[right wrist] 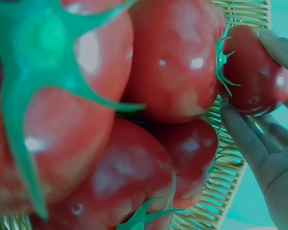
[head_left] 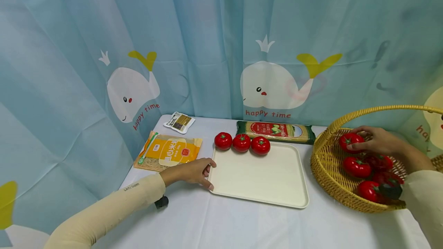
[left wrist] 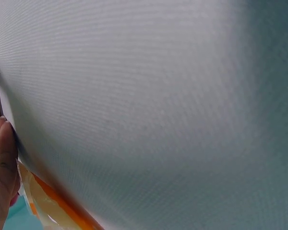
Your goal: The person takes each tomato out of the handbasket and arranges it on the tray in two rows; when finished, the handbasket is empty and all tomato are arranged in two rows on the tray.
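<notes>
Steadily, the right hand is gripping a shiny red round tomato, its thumb and fingers curling round the fruit's sides and clamping on it. This tomato is sitting to the right of the flat cream rectangular tray, within the yellow woven wicker basket with its arched handle; whether it is touching the basket's floor I cannot tell. Several more red tomatoes with green star-shaped tops are lying in that basket, to the right of the tray, crowding against one another in the right wrist view. The left hand is touching the tray's left rim, its thumb and forefinger standing apart along the edge; whether its fingers are pinching the rim I cannot tell. Three glossy red tomatoes with green stems are resting in a row along the tray's far edge, towards its left corner. Just beyond the tray, a long green-and-yellow plastic packet with a red label is lying lengthwise. An orange-and-yellow printed plastic bag is lying to the tray's left, and a small white pouch with a brown-gold label is lying farther back, beyond the tray's far left corner. Under the tray, a white cloth is covering the table.
</notes>
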